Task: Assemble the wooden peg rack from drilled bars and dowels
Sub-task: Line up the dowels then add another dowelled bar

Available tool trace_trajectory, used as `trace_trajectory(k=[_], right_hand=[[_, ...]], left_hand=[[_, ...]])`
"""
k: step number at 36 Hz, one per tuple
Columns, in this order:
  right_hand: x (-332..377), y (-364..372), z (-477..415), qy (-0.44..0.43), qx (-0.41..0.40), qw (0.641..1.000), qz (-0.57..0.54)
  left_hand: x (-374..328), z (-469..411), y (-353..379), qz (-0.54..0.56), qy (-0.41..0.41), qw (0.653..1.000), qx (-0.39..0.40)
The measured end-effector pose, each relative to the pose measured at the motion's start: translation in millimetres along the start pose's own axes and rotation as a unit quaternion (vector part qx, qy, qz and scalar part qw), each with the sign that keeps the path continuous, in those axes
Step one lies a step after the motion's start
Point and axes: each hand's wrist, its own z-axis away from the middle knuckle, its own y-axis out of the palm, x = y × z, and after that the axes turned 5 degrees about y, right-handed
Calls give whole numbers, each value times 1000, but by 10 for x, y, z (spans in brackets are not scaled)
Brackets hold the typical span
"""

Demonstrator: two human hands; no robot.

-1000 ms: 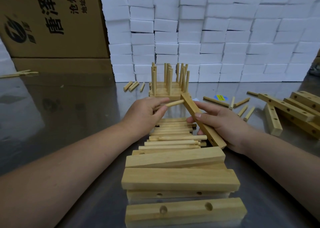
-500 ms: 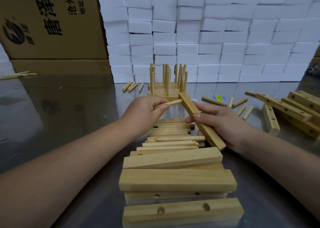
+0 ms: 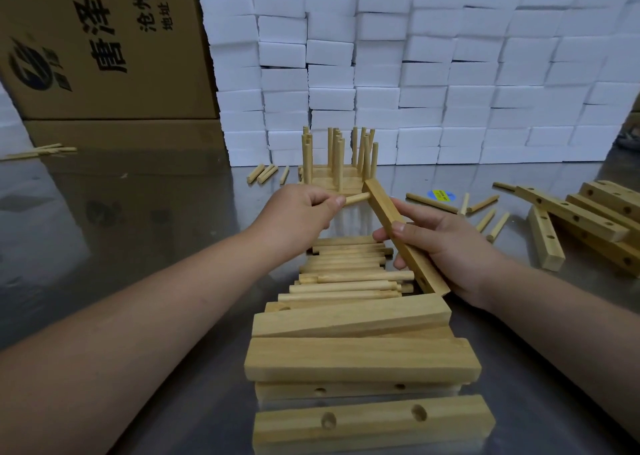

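Head view: nearest on the shiny metal table (image 3: pixel 138 219) lies a drilled bar (image 3: pixel 374 423) set crosswise, two holes showing in its top face, and more stacked bars (image 3: pixel 360 361) fill the space between it and the dowel pile (image 3: pixel 349 276). The sticks of the dowel pile also lie crosswise. Over the right edge of the dowel pile the right hand (image 3: pixel 450 246) grips a held bar (image 3: pixel 384 208), thumb across its upper face and fingers curled beneath; it slants from the pile's near right corner up and away to the left. Above the far left of the dowel pile the left hand (image 3: pixel 298 212) pinches a single dowel (image 3: pixel 356 199) between thumb and curled fingers. The free end of this dowel meets the side of the held bar near its far end; whether it sits in a hole cannot be told. Beyond the dowel pile stands a finished rack (image 3: pixel 337 177) with many pegs upright. Right of the dowel pile lie loose sticks (image 3: pixel 481 205) and, further right, a heap of spare bars (image 3: pixel 581 219). Far behind the dowel pile rises a wall of white foam blocks (image 3: pixel 450 73), with a cardboard box (image 3: pixel 104 39) to its left.
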Motion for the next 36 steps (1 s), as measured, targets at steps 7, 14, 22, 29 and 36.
trace_trajectory(k=[7,14,22,29,36], right_hand=[[-17,-47,-57,13,-49,997,-53],[-59,-102,-118,23,-101,992,-77],[-40,-104,-150,47,-116,985,-116],[-44,-137,-146,63,-91,983,-145],[-45,-121,-168,66,-104,979,-160]], left_hand=[[70,-35,-35,143,-49,983,-102],[232,23,10,-53,-91,990,91],[232,29,65,-135,-66,981,125],[223,16,75,-104,-63,985,120],[211,17,75,-88,-45,993,70]])
